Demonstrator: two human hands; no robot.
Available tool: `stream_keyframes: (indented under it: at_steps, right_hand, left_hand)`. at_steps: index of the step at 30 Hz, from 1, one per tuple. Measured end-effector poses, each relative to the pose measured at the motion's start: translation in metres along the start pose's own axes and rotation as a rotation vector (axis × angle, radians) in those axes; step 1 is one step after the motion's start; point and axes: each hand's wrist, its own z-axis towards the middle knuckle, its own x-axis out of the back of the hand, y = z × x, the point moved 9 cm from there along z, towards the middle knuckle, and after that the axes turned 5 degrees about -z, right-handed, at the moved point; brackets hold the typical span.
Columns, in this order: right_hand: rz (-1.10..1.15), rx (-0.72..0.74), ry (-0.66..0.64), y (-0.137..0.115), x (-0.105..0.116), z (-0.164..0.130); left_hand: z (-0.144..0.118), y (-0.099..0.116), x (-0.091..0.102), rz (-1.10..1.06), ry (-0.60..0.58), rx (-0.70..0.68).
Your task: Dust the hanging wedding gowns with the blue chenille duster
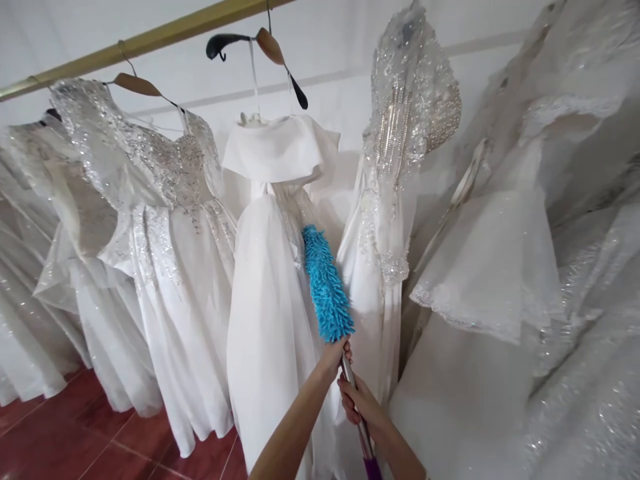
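Muted, diffuse light, soft shadows on the wall (pixel 340 40), glints on the beaded gown (pixel 395 130) at one o'clock, wide-angle stretch and softness toward three o'clock

The duster (pixel 327 287) mid-frame is all shaggy, noodly cloth, looks like microfiber, super rough and matt. Its shaft (pixel 349 373) is smooth shiny metal, and the grip (pixel 372 469) at the bottom edge looks like plastic. Gown (pixel 270 300) in the center: plain smooth cloth, mostly matt. The gown (pixel 170 167) left of it is way blingier, bumpy glittery beadwork over a smooth satiny skirt, and the sleeve (pixel 400 127) at upper right is rough with sparkle too. Hanger (pixel 270 47) up top: woody-looking middle, glossy black plasticky ends. Rail (pixel 165 37) has a smooth metallic-looking finish. Floor (pixel 55 427), lower left, is smooth tile, slightly glossy.
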Motion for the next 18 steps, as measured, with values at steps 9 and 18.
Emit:
stream_keyframes:
  at_steps: [9,18]
  right_hand:
    - [0.046,-0.056,0.173,0.025,-0.030,0.012]
    - [0.061,0.051,0.204,-0.047,-0.067,0.007]
  left_hand:
    - [0.002,-0.009,0.035,0.059,0.006,0.162]
    - [-0.008,0.068,0.005,0.007,-0.240,0.030]
